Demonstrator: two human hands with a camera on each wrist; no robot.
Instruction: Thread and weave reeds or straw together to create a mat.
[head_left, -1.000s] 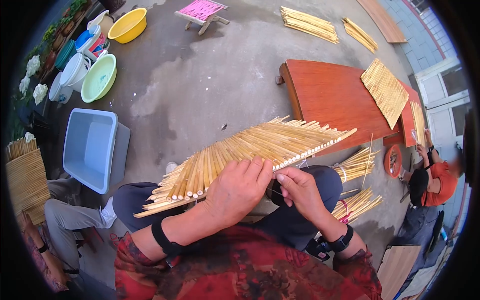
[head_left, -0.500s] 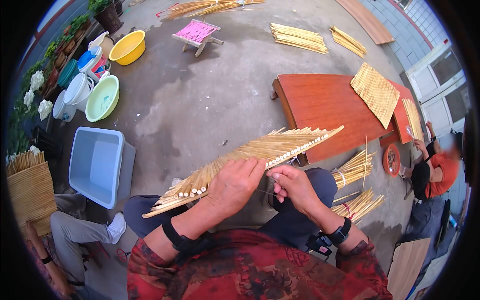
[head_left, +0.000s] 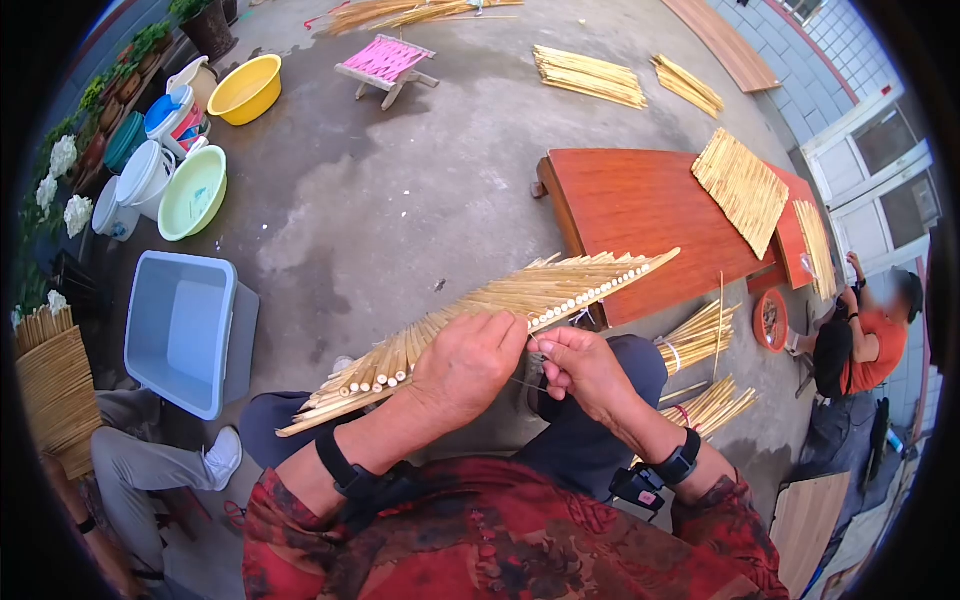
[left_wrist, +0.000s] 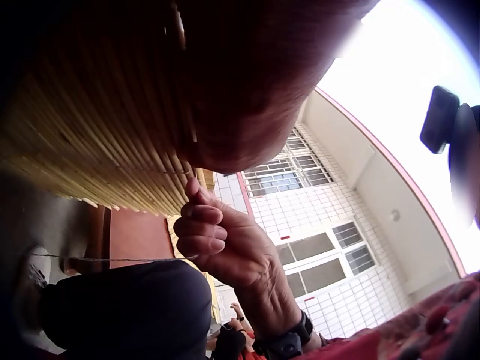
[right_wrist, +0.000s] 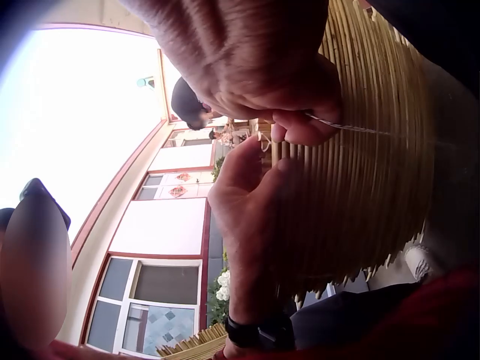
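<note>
A slanted mat of reed stalks (head_left: pixel 480 300) lies across the person's knees, its cut white ends along the edge near the hands. The left hand (head_left: pixel 468 365) grips that edge, fingers over the top of the stalks. Close beside it, the right hand (head_left: pixel 590 372) pinches a thin cord at the mat's edge, other fingers curled. In the right wrist view the twisted cord (right_wrist: pixel 352 128) runs from the right hand across the stalks (right_wrist: pixel 375 180). The left wrist view shows the right hand (left_wrist: pixel 229 236) below the mat's edge, with the cord (left_wrist: pixel 112 259) stretching away from it.
A red-brown table (head_left: pixel 640 220) holds a finished-looking reed panel (head_left: pixel 741 190). Reed bundles (head_left: pixel 700 335) lie by the right knee. At the left stand a blue-grey tub (head_left: pixel 180 330), basins and buckets. A seated person in orange (head_left: pixel 880 345) is at the right, another person's legs (head_left: pixel 150 460) at the left.
The head view has shifted, and the mat sits slightly lower in it than a second ago. Both hands stay together at the mat's edge, the right hand still pinching the cord.
</note>
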